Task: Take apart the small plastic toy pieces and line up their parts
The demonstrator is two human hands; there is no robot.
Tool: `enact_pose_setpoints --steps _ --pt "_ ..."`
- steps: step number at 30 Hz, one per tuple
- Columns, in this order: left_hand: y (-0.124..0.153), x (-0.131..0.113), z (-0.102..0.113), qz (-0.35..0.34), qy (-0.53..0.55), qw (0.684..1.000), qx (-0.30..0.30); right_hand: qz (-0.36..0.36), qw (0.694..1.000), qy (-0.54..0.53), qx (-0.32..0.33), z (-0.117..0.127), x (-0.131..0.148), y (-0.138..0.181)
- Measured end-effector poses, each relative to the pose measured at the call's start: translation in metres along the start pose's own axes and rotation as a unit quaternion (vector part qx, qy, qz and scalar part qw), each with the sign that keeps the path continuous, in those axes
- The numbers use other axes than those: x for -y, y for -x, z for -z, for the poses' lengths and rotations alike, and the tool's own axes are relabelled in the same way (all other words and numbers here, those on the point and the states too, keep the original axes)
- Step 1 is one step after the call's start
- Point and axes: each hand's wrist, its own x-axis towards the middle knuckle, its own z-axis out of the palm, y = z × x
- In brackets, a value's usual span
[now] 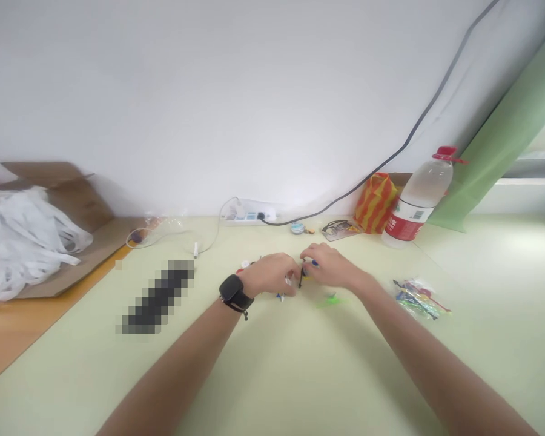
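Observation:
My left hand, with a black watch on its wrist, is over the middle of the table with its fingers curled together. Something small and whitish shows by its fingertips, too small to name. Close on its right is my right hand, its thumb and fingers closed around a small black and blue piece. Small red and white pieces lie partly hidden behind my left hand. Below its fingers is a tiny blue and white piece. A bright green piece lies below my right hand.
A clear bag of coloured plastic parts lies at the right. Behind stand a large water bottle and a red-yellow bag. A power strip runs along the wall. At the left are a blurred-out dark object and a cardboard box.

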Motion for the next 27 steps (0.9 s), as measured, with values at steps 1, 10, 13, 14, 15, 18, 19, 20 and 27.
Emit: enact_pose_setpoints --steps 1,10,13,14,15,18,19,20,27 --pt "-0.001 -0.002 -0.002 -0.003 -0.003 1.000 0.004 -0.001 1.000 0.011 -0.007 -0.012 0.000 0.007" --pt "0.009 -0.005 0.025 -0.028 0.092 0.992 -0.083 0.025 0.999 -0.015 -0.039 -0.028 -0.033 0.057" --pt "0.010 -0.004 0.033 -0.006 0.158 0.978 -0.138 -0.006 0.998 0.026 -0.054 -0.023 -0.041 0.057" --pt "0.009 -0.004 0.033 -0.001 0.185 0.971 -0.149 -0.011 0.997 0.034 -0.071 -0.022 -0.041 0.056" --pt "0.008 -0.005 0.032 0.001 0.214 0.965 -0.154 -0.012 0.995 0.033 -0.093 -0.022 -0.039 0.055" --pt "0.001 -0.005 0.025 0.010 0.289 0.944 -0.158 0.012 0.985 -0.020 -0.170 -0.025 -0.028 0.053" --pt "-0.002 -0.005 0.022 0.010 0.303 0.940 -0.158 0.022 0.981 -0.042 -0.187 -0.027 -0.022 0.054" --pt "-0.004 -0.004 0.019 0.009 0.313 0.937 -0.158 0.029 0.979 -0.056 -0.195 -0.030 -0.016 0.054" --pt "-0.009 0.009 0.007 0.017 0.329 0.925 -0.191 0.071 0.995 -0.016 -0.067 -0.059 0.008 0.052"
